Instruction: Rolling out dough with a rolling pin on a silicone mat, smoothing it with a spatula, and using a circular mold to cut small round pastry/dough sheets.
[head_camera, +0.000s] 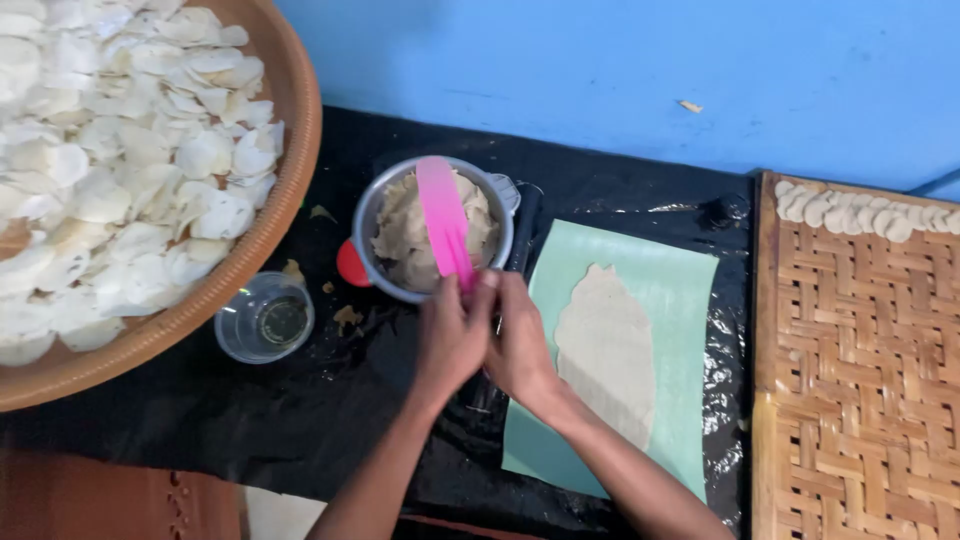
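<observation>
Black plastic covers the surface (330, 400) under a blue wall. Both hands, left hand (452, 335) and right hand (522, 345), close their fingers on the flat pink plastic spatula (443, 222), which rests over the round metal bowl of dough (400, 245).

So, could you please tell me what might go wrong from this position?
Both hands, the left hand and right hand, grip the pink spatula low down, so it may slip or flick dough. The metal bowl sits unheld on the black sheet and could tip or slide when pressed. The clear cup stands near the left forearm, and the thin dough sheet on the green mat lies under the right one; either could get knocked or smeared.
</observation>
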